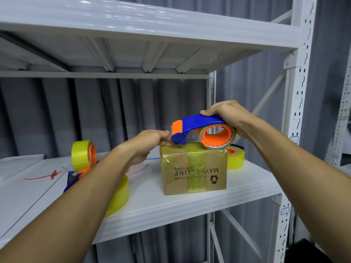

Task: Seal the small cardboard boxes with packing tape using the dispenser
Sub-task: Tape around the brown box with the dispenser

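Observation:
A small brown cardboard box [195,171] with upside-down printing stands on the white shelf [171,205], wrapped in yellowish tape. On its top rests a blue and orange tape dispenser [197,130] with a clear roll. My right hand [226,112] grips the dispenser's blue handle from above. My left hand [152,141] is at the box's top left corner, its fingertips pinching at the tape end just under the dispenser's cutter.
A second dispenser with a yellow roll [83,158] stands at the left, partly behind my left forearm. One yellow tape roll [118,196] lies under that arm, another [235,158] behind the box. A red tie [47,175] lies far left. An upper shelf [133,35] hangs close overhead.

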Tool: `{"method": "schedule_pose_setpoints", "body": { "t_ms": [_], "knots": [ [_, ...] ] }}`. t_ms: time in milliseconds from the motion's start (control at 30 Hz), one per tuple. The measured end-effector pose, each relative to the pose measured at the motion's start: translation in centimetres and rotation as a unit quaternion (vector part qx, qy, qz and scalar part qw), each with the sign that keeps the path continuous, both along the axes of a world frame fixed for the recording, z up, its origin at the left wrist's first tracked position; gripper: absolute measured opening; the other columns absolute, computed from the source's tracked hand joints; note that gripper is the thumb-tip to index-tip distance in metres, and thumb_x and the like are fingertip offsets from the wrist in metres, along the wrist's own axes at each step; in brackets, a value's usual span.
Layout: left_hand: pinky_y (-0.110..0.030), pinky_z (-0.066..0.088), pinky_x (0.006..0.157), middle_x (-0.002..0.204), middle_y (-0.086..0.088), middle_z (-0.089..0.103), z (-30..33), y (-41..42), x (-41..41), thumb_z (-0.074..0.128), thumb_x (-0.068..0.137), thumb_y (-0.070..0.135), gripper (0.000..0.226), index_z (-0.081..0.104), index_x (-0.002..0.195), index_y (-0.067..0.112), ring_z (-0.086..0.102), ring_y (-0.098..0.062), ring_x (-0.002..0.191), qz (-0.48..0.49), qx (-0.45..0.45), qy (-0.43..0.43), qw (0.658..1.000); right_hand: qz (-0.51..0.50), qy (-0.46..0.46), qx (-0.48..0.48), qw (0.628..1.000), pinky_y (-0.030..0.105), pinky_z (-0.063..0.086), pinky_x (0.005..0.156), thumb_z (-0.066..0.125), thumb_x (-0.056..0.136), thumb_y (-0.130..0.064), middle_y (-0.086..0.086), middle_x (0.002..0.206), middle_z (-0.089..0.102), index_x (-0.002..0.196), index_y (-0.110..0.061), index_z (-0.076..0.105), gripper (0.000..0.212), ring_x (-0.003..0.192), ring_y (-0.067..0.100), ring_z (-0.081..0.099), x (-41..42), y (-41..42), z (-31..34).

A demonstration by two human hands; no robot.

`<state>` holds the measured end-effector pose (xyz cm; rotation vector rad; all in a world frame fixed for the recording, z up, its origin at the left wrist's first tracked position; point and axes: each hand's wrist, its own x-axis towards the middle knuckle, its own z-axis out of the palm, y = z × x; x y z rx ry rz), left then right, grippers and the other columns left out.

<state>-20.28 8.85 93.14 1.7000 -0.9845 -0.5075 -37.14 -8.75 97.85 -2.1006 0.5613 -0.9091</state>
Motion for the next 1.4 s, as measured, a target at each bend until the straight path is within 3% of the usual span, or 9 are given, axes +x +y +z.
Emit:
{"method": "schedule_pose_setpoints", "body": {
  "t_ms": [300,467,633,767,900,1000,1133,1267,1400],
  "knots": [
    [-0.034,0.017,0.102,0.099,0.009,0.078,0.4,-0.9,0.7,0.054,0.102,0.035,0.027,0.072,0.114,0.018,0.055,-0.002,0.106,-0.005,0.025,0.042,0.999,-0.001,0.001,-0.001,1.000,0.027,0.055,0.064,0.074,0.085,-0.046,-0.009,0.071,0.075,0.087,-0.026,0.071,0.021,0.074,0.016,0.073,0.6,-0.3,0.1],
    [-0.035,0.019,0.099,0.095,0.009,0.078,0.2,-1.1,1.0,0.053,0.104,0.029,0.020,0.070,0.099,0.020,0.056,0.003,0.099,0.004,0.020,0.035,0.999,0.005,-0.001,0.001,1.000,0.028,0.057,0.066,0.074,0.085,-0.046,-0.007,0.073,0.075,0.090,-0.025,0.071,0.022,0.075,0.017,0.073,0.9,-0.7,0.0],
    [-0.036,0.020,0.097,0.093,0.007,0.079,0.3,-1.5,1.1,0.054,0.103,0.030,0.025,0.073,0.111,0.017,0.051,-0.010,0.111,0.030,0.022,0.036,0.999,0.014,-0.003,0.006,1.000,0.027,0.056,0.065,0.074,0.085,-0.044,-0.005,0.075,0.076,0.093,-0.023,0.071,0.023,0.074,0.016,0.073,0.8,-0.9,0.1],
    [-0.037,0.019,0.097,0.106,0.000,0.077,0.4,-1.6,1.1,0.054,0.103,0.031,0.027,0.075,0.111,0.017,0.050,-0.014,0.114,0.037,0.018,0.043,0.998,0.022,-0.011,0.011,1.000,0.028,0.057,0.068,0.074,0.086,-0.042,-0.003,0.079,0.077,0.093,-0.022,0.071,0.022,0.076,0.017,0.073,0.8,-1.1,0.3],
    [-0.037,0.018,0.100,0.112,-0.002,0.076,0.7,-1.5,0.9,0.055,0.102,0.029,0.027,0.075,0.114,0.015,0.056,-0.009,0.112,0.025,0.025,0.032,0.999,0.034,-0.020,0.031,0.999,0.031,0.059,0.075,0.073,0.087,-0.040,0.001,0.084,0.078,0.093,-0.020,0.071,0.021,0.080,0.019,0.074,0.8,-1.4,0.3],
    [-0.034,0.018,0.114,0.108,-0.002,0.077,0.9,-1.3,0.7,0.062,0.095,0.020,0.021,0.079,0.107,0.015,0.063,-0.008,0.111,-0.005,0.033,0.010,0.999,0.040,-0.031,0.047,0.998,0.033,0.060,0.078,0.072,0.088,-0.040,0.004,0.089,0.078,0.100,-0.016,0.069,0.027,0.082,0.020,0.074,0.8,-1.7,0.3],
    [-0.037,0.020,0.121,0.117,0.004,0.073,0.8,-1.4,0.6,0.059,0.098,0.015,0.021,0.080,0.102,0.018,0.053,-0.015,0.128,-0.014,0.068,-0.066,0.995,0.053,-0.058,0.074,0.994,0.027,0.059,0.063,0.073,0.085,-0.042,0.001,0.086,0.078,0.099,-0.018,0.069,0.028,0.077,0.018,0.076,0.8,-2.0,0.7],
    [-0.033,0.026,0.116,0.117,0.002,0.073,0.5,-1.4,0.6,0.057,0.100,0.008,0.023,0.076,0.110,0.015,0.056,-0.013,0.123,-0.014,0.061,-0.072,0.995,0.056,-0.026,0.058,0.996,0.025,0.056,0.060,0.075,0.085,-0.040,0.002,0.084,0.078,0.093,-0.020,0.073,0.023,0.072,0.016,0.075,1.7,-2.1,0.4],
    [-0.033,0.021,0.103,0.103,0.004,0.078,0.7,-1.0,0.5,0.065,0.094,0.015,0.018,0.079,0.104,0.019,0.059,-0.004,0.109,0.016,0.044,-0.022,0.999,0.051,-0.027,0.080,0.995,0.023,0.055,0.055,0.073,0.086,-0.040,0.001,0.083,0.078,0.097,-0.018,0.071,0.025,0.072,0.016,0.075,2.0,-2.7,-0.2]
  ]
}}
